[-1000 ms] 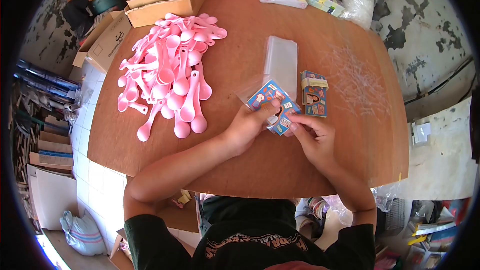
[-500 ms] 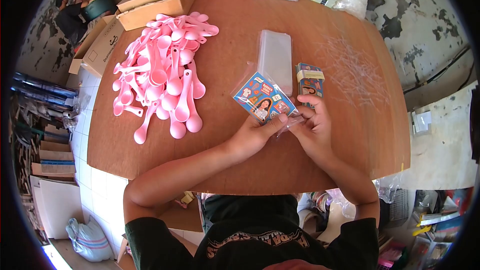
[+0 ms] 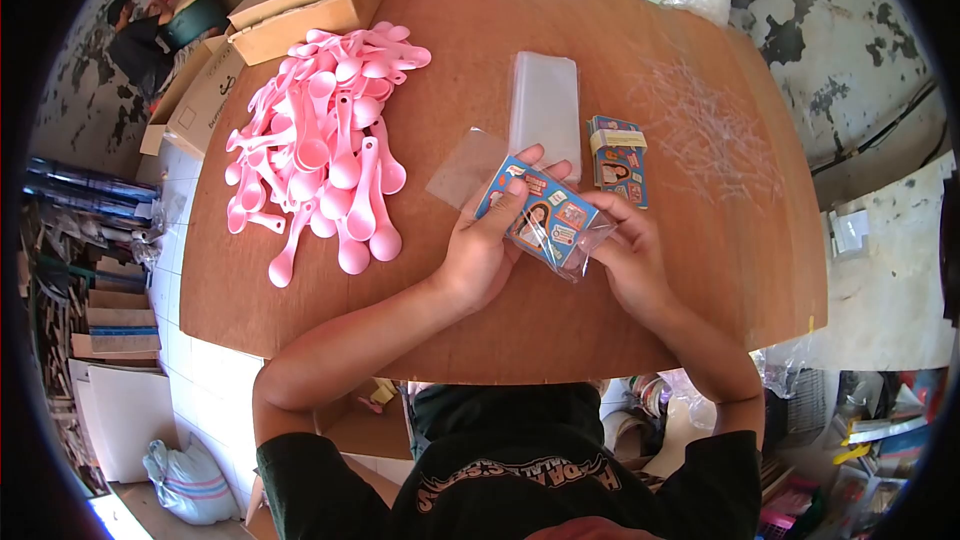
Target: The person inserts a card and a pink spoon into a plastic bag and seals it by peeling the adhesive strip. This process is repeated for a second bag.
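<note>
Well, the card lies in its sleeve above the bench, slanting lengthwise from far left to near right. One thumb of the left hand clamps it; the right hand pinches the sleeve's right side.

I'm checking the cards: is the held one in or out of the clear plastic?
In, at least partly: glossy clear plastic covers the lower end of the card. Whether fully, cannot tell.

The left forearm slants toward two o'clock and the right forearm between ten and eleven, the left hand gripping, its thumb toward one, the right hand pinching at its three o'clock.
</note>
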The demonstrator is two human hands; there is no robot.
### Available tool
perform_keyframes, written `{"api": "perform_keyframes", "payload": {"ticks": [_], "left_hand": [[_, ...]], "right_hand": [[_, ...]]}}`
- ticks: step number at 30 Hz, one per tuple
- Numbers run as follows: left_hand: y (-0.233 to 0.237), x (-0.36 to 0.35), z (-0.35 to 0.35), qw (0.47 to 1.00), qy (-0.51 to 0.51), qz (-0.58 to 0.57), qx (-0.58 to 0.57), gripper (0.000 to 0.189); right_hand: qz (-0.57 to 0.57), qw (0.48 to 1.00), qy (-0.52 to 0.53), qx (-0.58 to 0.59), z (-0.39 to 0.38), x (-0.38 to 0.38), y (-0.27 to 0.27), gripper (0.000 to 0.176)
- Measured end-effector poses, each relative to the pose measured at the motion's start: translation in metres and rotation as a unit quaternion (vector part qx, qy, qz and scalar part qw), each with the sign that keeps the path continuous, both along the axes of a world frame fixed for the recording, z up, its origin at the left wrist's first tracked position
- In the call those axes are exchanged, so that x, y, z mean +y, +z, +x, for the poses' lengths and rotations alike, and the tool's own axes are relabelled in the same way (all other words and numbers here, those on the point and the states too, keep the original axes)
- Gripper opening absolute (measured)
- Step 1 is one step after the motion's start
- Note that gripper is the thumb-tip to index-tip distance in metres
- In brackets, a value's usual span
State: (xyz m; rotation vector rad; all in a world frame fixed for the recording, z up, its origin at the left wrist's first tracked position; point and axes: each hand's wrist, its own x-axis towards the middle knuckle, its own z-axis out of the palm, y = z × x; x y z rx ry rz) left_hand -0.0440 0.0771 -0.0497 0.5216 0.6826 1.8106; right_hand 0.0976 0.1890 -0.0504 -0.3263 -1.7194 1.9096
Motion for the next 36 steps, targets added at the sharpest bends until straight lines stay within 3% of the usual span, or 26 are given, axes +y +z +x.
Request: {"api": "perform_keyframes", "payload": {"ticks": [2, 5, 14, 18, 21, 23, 24, 26, 27, 29, 31, 36], "left_hand": [[-0.003, 0.001, 0.002, 1.0, 0.0, 0.001, -0.003, 0.05], [-0.008, 0.003, 0.006, 1.0, 0.001, 0.004, 0.008, 0.05], [-0.017, 0.004, 0.017, 0.996, -0.007, 0.023, 0.089, 0.045], [-0.019, 0.005, 0.02, 0.995, -0.016, 0.022, 0.097, 0.044], [-0.019, 0.006, 0.022, 0.995, -0.018, 0.021, 0.091, 0.043], [-0.013, 0.004, 0.02, 0.998, -0.026, -0.001, 0.055, 0.044], [-0.01, 0.003, 0.019, 0.999, -0.035, -0.023, 0.017, 0.044], [-0.013, 0.005, 0.013, 0.999, -0.038, -0.024, -0.01, 0.044], [-0.012, 0.006, 0.009, 0.998, -0.04, -0.025, -0.037, 0.044], [-0.006, 0.005, 0.001, 0.997, -0.047, -0.028, -0.061, 0.046], [0.003, 0.002, -0.006, 0.985, -0.088, -0.024, -0.147, 0.046], [0.029, -0.016, -0.014, 0.992, 0.003, -0.054, -0.117, 0.044]], "right_hand": [[-0.069, 0.996, -0.008, -0.049, -0.001, -0.006, 0.003, 0.026], [-0.038, 0.993, 0.005, -0.114, 0.001, -0.003, 0.0, 0.025], [-0.175, 0.977, 0.024, -0.12, 0.002, -0.001, 0.004, 0.005], [-0.131, 0.986, 0.018, -0.105, 0.001, -0.002, -0.005, 0.014], [-0.043, 0.991, 0.014, -0.127, 0.002, -0.004, -0.004, 0.012], [0.17, 0.976, -0.114, -0.075, 0.001, -0.011, -0.008, 0.019], [0.17, 0.976, -0.114, -0.075, -0.001, -0.012, -0.003, 0.019], [0.436, 0.864, -0.248, 0.05, -0.005, -0.013, 0.011, 0.028], [0.438, 0.863, -0.247, 0.052, -0.004, -0.01, 0.013, 0.028], [0.617, 0.769, -0.134, 0.095, 0.003, -0.003, 0.014, 0.032], [0.623, 0.764, -0.126, 0.11, 0.003, -0.007, 0.015, 0.032], [0.643, 0.739, -0.123, 0.16, 0.008, -0.013, 0.024, 0.036]]}}
